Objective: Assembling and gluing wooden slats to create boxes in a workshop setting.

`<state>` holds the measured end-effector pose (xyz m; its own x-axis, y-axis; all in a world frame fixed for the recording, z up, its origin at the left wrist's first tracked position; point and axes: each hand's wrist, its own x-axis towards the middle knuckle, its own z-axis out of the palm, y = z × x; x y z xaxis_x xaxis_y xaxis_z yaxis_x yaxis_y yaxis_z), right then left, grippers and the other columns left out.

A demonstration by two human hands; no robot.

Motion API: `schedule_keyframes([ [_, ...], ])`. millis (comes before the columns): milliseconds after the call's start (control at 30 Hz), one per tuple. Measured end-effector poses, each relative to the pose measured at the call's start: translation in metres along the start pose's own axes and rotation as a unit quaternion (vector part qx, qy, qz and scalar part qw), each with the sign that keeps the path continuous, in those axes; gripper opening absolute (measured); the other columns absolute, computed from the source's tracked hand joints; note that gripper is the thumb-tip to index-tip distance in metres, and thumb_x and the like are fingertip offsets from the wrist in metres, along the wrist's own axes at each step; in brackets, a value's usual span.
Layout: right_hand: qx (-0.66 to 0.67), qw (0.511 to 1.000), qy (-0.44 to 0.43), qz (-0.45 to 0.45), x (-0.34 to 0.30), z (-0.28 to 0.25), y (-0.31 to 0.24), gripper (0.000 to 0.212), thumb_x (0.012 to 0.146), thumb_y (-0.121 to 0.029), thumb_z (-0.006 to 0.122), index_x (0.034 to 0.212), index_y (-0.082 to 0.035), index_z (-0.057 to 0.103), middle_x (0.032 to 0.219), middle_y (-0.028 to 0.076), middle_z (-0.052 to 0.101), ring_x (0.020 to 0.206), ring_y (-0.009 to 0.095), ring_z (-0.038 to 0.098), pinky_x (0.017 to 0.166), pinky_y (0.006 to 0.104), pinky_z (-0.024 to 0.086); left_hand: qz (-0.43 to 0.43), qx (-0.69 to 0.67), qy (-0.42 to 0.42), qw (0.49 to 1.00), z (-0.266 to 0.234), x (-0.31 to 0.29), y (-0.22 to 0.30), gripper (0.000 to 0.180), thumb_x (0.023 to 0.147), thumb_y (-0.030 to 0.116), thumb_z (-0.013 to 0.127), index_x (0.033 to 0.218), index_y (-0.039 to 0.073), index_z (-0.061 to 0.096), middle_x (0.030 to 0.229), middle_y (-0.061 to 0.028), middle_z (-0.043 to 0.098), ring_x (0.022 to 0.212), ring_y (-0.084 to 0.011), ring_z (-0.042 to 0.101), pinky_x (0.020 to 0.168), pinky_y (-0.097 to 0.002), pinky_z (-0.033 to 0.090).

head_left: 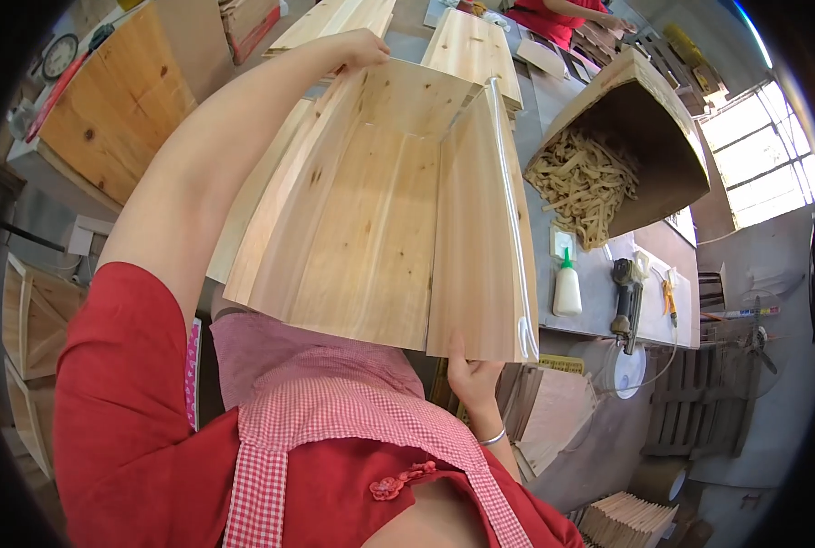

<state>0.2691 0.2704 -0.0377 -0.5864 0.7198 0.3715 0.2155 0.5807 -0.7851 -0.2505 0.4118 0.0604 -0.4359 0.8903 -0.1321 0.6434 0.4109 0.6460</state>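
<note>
narrow gap between wooden panels (pixel 371 237) and cardboard box (pixel 670 157), glue bottle (pixel 567 290) nearby, stacked boards (pixel 471 50) beyond

clear sheet (pixel 515 251): glossy plastic | panel (pixel 366 237): smooth knotty wood | box (pixel 672 151): matt cardboard

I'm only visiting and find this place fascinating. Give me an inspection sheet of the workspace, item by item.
Surface: grey workbench, with tools and materials on it.
Job's things: knotty pine panel with a glossy clear sheet; how they join is unclear.
Clutter: tipped cardboard box holding pale strips; white bottle with green cap; dark hand tool.
Hands: left hand grips the clear sheet's far left corner; right hand pinches its near edge, thumb on top.
Cables: black cable at far left.
Surroundings: stacked boards, another person in red, barred window, fan.
</note>
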Motion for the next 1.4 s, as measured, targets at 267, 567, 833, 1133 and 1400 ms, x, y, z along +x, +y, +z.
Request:
schedule_keyframes([
  [267, 0.018, 0.998, 0.047, 0.038, 0.007, 0.014, -0.012, 0.029, 0.089, -0.001, 0.067, 0.115, 0.008, 0.063, 0.104, 0.019, 0.07, 0.095, 0.029, 0.069, 0.084, 0.0378, 0.054, 0.015, 0.134, 0.047, 0.99, -0.001, 0.009, 0.011, 0.03, 0.091, 0.028, 0.067, 0.117, 0.017, 0.076, 0.106, -0.0085, 0.075, 0.085, -0.0225, 0.069, 0.069, -0.0404, 0.055],
  [567, -0.007, 1.0, -0.018, 0.022, 0.01, 0.016, -0.019, 0.026, 0.089, -0.001, 0.068, 0.113, 0.007, 0.063, 0.101, 0.017, 0.07, 0.091, 0.027, 0.069, 0.079, 0.036, 0.055, 0.117, 0.172, 0.14, 0.968, 0.005, 0.071, -0.049, 0.02, 0.082, 0.022, 0.07, 0.096, 0.012, 0.08, 0.086, -0.0098, 0.076, 0.074, -0.0256, 0.072, 0.067, -0.0397, 0.058],
  [833, 0.011, 0.998, -0.008, 0.068, 0.001, 0.018, -0.017, 0.031, 0.089, -0.003, 0.069, 0.117, 0.007, 0.062, 0.105, 0.019, 0.069, 0.094, 0.029, 0.069, 0.081, 0.0362, 0.055, 0.03, 0.151, 0.108, 0.982, 0.01, 0.037, -0.01, 0.023, 0.082, 0.026, 0.069, 0.093, 0.01, 0.08, 0.084, -0.012, 0.075, 0.075, -0.0262, 0.072, 0.068, -0.0406, 0.058],
  [1133, 0.025, 0.995, -0.037, 0.089, -0.015, 0.008, -0.014, 0.039, 0.091, -0.005, 0.067, 0.126, 0.009, 0.058, 0.119, 0.019, 0.065, 0.111, 0.027, 0.063, 0.097, 0.0385, 0.048, 0.09, -0.278, 0.311, 0.905, -0.006, -0.142, -0.065, 0.051, 0.1, 0.039, 0.061, 0.137, 0.005, 0.057, 0.124, -0.0064, 0.065, 0.108, -0.0176, 0.065, 0.092, -0.0305, 0.05],
  [1400, 0.014, 0.985, 0.153, 0.076, 0.005, -0.033, 0.013, 0.042, 0.106, -0.016, 0.04, 0.138, 0.011, 0.047, 0.126, 0.019, 0.063, 0.115, 0.026, 0.06, 0.102, 0.0375, 0.045, -0.335, -0.642, 0.429, 0.54, 0.125, -0.419, -0.213, 0.062, 0.086, 0.044, 0.077, 0.13, 0.008, 0.053, 0.099, -0.0088, 0.064, 0.093, -0.024, 0.063, 0.089, -0.0397, 0.052],
])
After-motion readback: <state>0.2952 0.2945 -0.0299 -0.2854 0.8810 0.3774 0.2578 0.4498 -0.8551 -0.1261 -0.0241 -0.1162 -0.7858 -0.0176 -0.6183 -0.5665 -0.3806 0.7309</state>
